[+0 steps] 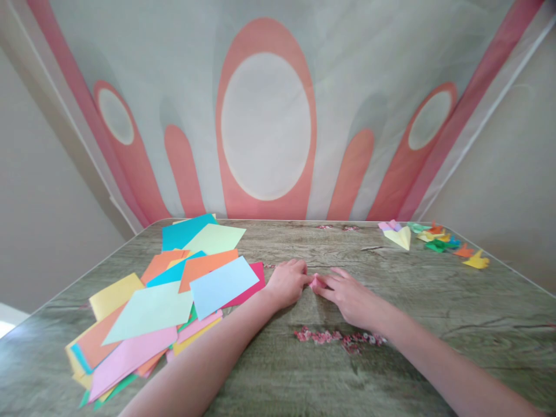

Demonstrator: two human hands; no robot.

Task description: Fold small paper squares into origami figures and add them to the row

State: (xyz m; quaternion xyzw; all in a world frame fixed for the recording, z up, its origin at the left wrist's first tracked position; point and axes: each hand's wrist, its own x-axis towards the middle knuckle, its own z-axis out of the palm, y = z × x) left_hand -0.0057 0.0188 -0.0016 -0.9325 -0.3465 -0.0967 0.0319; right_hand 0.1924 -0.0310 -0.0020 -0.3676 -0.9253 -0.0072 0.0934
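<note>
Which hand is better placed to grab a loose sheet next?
Probably your left hand: it lies nearer the loose sheets. Your right hand is farther off, with the small pink paper between them.

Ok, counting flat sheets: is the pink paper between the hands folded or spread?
Folded: the pink paper forms a small raised shape, unlike flat sheets.

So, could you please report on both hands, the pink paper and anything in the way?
Left hand, right hand: both at pink paper. Pink paper: small, between them. Paper pile: off left, apart from it.
</note>
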